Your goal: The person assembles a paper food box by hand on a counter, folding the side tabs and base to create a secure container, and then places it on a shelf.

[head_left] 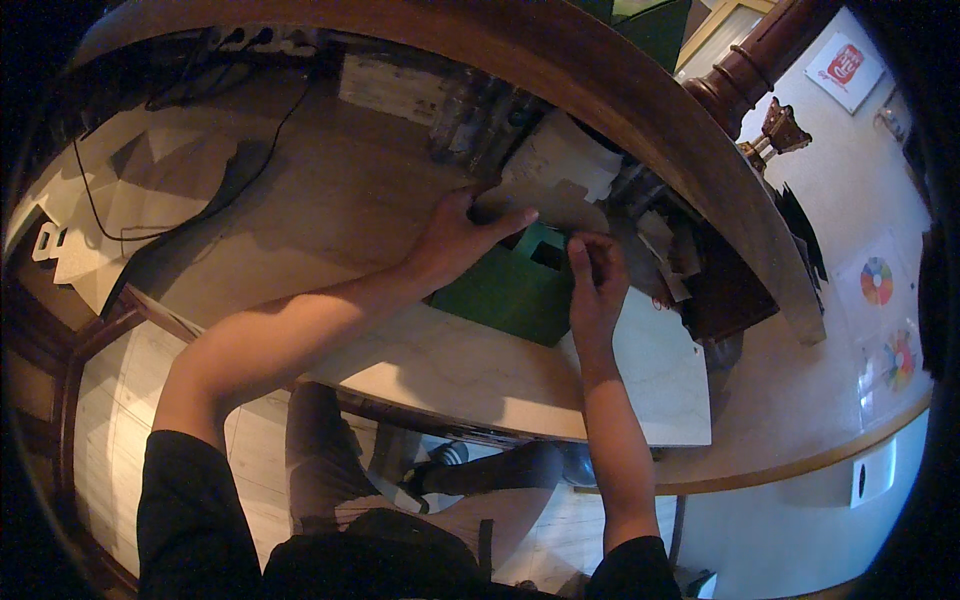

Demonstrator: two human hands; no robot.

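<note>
Green box: the green box (500, 300) lies on the counter (330, 190) in front of you, between your two hands, to the right of and nearer than your left hand, and just left of your right hand. A dark slot shows near its far edge.
Grey-brown flap: the grey-brown flap (560, 205) stands at the far side of the box, its face turned toward you.
Left hand: your left hand (475, 235) holds the flap at its left end, thumb stretched right along the near face, the other fingers partly hidden.
Right hand: your right hand (597, 275) is at the box's far right corner, thumb and forefinger narrow and close together; you cannot tell here whether they pinch the edge.
White sheet: the white sheet (660, 370) lies under and right of your right forearm.
Black cable: the black cable (278, 135) loops across the counter, well left of the box.
Wooden ledge: the curved wooden ledge (610, 65) runs along the far side, above the counter.
</note>
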